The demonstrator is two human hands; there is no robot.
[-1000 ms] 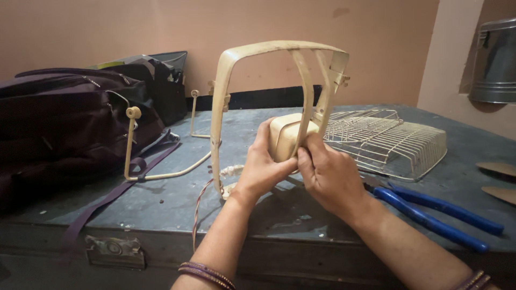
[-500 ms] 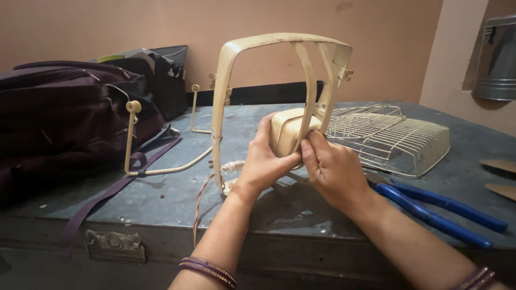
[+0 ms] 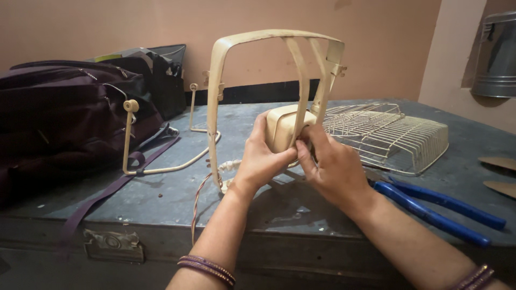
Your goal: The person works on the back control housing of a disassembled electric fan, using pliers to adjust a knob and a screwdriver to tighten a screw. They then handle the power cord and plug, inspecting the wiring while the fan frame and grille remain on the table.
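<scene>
A cream fan frame (image 3: pixel 217 80) stands upright on a grey metal trunk (image 3: pixel 161 188). At its centre sits a boxy cream motor housing (image 3: pixel 280 124). My left hand (image 3: pixel 258 161) wraps around the housing from the left. My right hand (image 3: pixel 333 169) presses its fingertips against the housing's right side, where the frame's ribs meet it. Thin coloured wires (image 3: pixel 198 196) hang from the frame's base over the trunk's front edge.
A wire fan guard (image 3: pixel 392 134) lies right of the frame. Blue-handled pliers (image 3: pixel 441 207) rest by my right forearm. A cream U-shaped stand (image 3: pixel 131 139) and a dark purple bag (image 3: pixel 59 118) sit at left. A metal bucket (image 3: pixel 497 53) is at far right.
Both hands stay on the housing; my right fingers have shifted slightly on its side. The frame has barely moved.
</scene>
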